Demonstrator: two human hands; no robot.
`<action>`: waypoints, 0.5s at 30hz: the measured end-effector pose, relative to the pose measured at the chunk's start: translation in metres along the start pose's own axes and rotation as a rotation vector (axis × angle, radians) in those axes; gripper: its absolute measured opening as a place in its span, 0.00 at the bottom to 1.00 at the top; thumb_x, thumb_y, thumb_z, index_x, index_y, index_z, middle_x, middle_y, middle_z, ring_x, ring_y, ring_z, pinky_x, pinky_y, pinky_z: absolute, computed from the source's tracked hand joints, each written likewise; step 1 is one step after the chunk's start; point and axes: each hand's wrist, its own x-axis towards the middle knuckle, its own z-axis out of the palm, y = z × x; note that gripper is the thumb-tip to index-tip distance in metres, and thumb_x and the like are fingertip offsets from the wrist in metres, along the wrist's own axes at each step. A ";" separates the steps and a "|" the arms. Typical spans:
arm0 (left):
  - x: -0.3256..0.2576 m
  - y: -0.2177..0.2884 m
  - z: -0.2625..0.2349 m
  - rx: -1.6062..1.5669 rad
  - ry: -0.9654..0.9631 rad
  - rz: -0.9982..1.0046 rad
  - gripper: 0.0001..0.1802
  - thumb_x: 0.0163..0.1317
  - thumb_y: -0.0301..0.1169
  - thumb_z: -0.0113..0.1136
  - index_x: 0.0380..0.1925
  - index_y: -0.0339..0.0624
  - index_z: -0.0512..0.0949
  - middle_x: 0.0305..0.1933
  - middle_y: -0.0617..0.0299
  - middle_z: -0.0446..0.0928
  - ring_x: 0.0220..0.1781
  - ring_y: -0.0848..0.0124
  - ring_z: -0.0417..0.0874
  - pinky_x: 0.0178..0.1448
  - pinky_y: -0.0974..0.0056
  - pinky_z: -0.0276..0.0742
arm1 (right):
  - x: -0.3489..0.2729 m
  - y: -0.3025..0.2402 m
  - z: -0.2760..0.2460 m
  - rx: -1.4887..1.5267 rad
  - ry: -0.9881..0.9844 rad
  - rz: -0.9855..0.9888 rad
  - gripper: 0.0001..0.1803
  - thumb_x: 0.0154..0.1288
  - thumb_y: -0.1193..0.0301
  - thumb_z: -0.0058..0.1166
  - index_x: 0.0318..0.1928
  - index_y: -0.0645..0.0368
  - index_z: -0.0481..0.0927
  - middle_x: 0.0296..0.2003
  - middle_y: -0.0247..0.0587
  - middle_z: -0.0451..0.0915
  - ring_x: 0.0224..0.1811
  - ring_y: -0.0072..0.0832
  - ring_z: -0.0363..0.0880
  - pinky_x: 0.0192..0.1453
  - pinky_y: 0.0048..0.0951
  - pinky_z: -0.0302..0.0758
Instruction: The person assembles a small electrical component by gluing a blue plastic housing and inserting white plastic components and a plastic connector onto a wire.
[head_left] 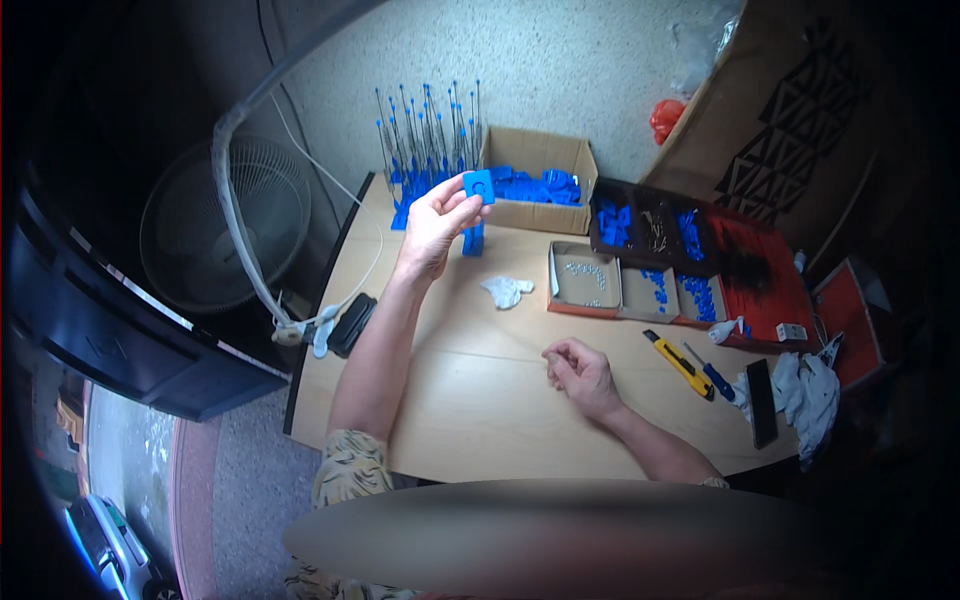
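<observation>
L hand (435, 228): grip clamped on blue square plate (480, 184) above surface (470, 405), prob edge-held so flat side shows
R hand (583, 378): loosely curled, can't tell if holding smth
Cardboard trays (585, 309): small parts (699, 298) split, prob anti-mixup

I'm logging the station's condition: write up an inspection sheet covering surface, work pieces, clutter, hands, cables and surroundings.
Surface: light wood-grain tabletop, dark-edged.
Work pieces: blue square plate in hand; open cardboard box of blue parts; cluster of blue-tipped upright rods.
Clutter: yellow utility knife, blue-handled screwdriver, crumpled white cloth at right.
Hands: left hand raised, pinching the blue square plate; right hand over the tabletop, fingers curled, contents unclear.
Cables: white cable curves over the tabletop's left edge.
Surroundings: caged fan at left; red plastic bag by the wall.
</observation>
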 end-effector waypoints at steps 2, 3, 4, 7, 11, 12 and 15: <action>0.016 0.002 0.000 0.016 0.026 0.052 0.27 0.64 0.28 0.65 0.62 0.31 0.71 0.46 0.60 0.82 0.42 0.76 0.84 0.49 0.72 0.78 | 0.000 0.002 0.001 -0.015 -0.009 -0.023 0.08 0.74 0.71 0.51 0.45 0.64 0.78 0.28 0.31 0.78 0.27 0.12 0.74 0.32 0.17 0.74; 0.022 0.002 -0.001 0.024 0.038 0.087 0.27 0.64 0.27 0.65 0.62 0.30 0.72 0.46 0.60 0.83 0.42 0.76 0.83 0.49 0.72 0.78 | 0.000 0.003 0.001 -0.022 -0.008 -0.027 0.08 0.73 0.72 0.51 0.44 0.64 0.78 0.27 0.31 0.78 0.26 0.13 0.75 0.32 0.17 0.74; 0.027 0.005 0.000 0.031 0.050 0.121 0.27 0.64 0.27 0.65 0.61 0.29 0.72 0.46 0.60 0.83 0.42 0.77 0.83 0.49 0.72 0.78 | 0.000 0.001 0.001 -0.023 -0.006 -0.039 0.08 0.73 0.72 0.51 0.44 0.64 0.78 0.27 0.31 0.78 0.26 0.13 0.75 0.32 0.17 0.74; 0.038 0.009 0.004 0.059 0.097 0.164 0.28 0.63 0.26 0.65 0.62 0.29 0.72 0.47 0.60 0.83 0.43 0.77 0.83 0.50 0.71 0.78 | 0.000 -0.003 0.002 -0.017 -0.019 -0.046 0.07 0.74 0.74 0.50 0.44 0.65 0.78 0.27 0.32 0.77 0.27 0.15 0.75 0.32 0.18 0.75; 0.041 0.015 0.002 0.016 0.056 0.176 0.29 0.62 0.25 0.64 0.63 0.29 0.71 0.48 0.59 0.83 0.45 0.77 0.82 0.52 0.71 0.77 | 0.001 -0.005 0.001 -0.059 -0.022 -0.040 0.07 0.74 0.74 0.50 0.45 0.65 0.78 0.28 0.32 0.78 0.27 0.15 0.75 0.32 0.18 0.74; 0.041 0.016 0.000 0.013 0.047 0.181 0.28 0.62 0.24 0.63 0.63 0.29 0.71 0.49 0.58 0.82 0.46 0.76 0.82 0.53 0.71 0.77 | 0.002 -0.006 0.001 -0.066 -0.024 -0.033 0.07 0.74 0.73 0.50 0.45 0.65 0.78 0.28 0.32 0.78 0.27 0.15 0.75 0.31 0.18 0.74; 0.042 0.015 0.000 0.006 0.034 0.173 0.28 0.62 0.23 0.62 0.63 0.29 0.71 0.50 0.57 0.82 0.47 0.75 0.82 0.55 0.70 0.77 | 0.003 -0.006 0.001 -0.066 -0.020 -0.038 0.08 0.74 0.73 0.50 0.44 0.65 0.78 0.27 0.32 0.78 0.27 0.15 0.75 0.31 0.18 0.74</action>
